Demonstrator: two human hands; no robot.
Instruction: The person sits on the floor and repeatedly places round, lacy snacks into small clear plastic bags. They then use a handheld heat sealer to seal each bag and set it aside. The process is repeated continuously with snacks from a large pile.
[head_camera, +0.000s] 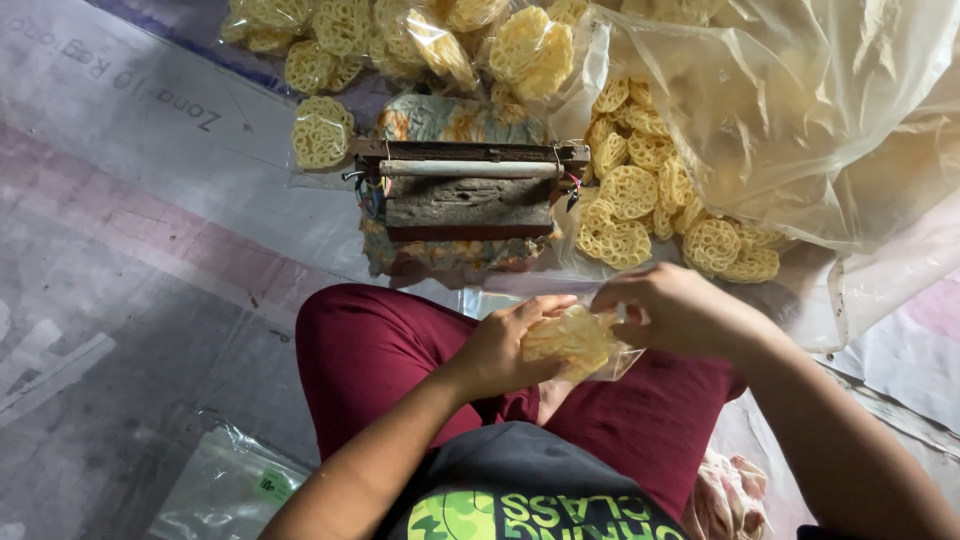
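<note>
Fingers of the left hand (505, 350) are curling closed around a small clear bag (580, 345) of yellow crackers, cupping it from the person's left and beneath. The right hand (672, 308) is closing its grip on the bag's upper edge, pinching the plastic between thumb and fingertips. The bag is sitting between the two hands, pressed against both palms, hanging just above the dark red trousers (380, 350) of the seated person. It is looking crumpled and glossy, with pale yellow, lacy round crackers showing through the film; how many are inside is not clear.

Just beyond the hands a wooden sealing device (468, 190) with a pale bar across its top is resting on a patterned cloth. Loose crackers (640, 200) of the same lattice shape are spilling from a large clear plastic sack (800, 110) to the person's right, and sealed packets of crackers (400, 35) are lying further off. A stack of empty bags (225, 490) is lying on the floor (130, 260) by the person's left side.
</note>
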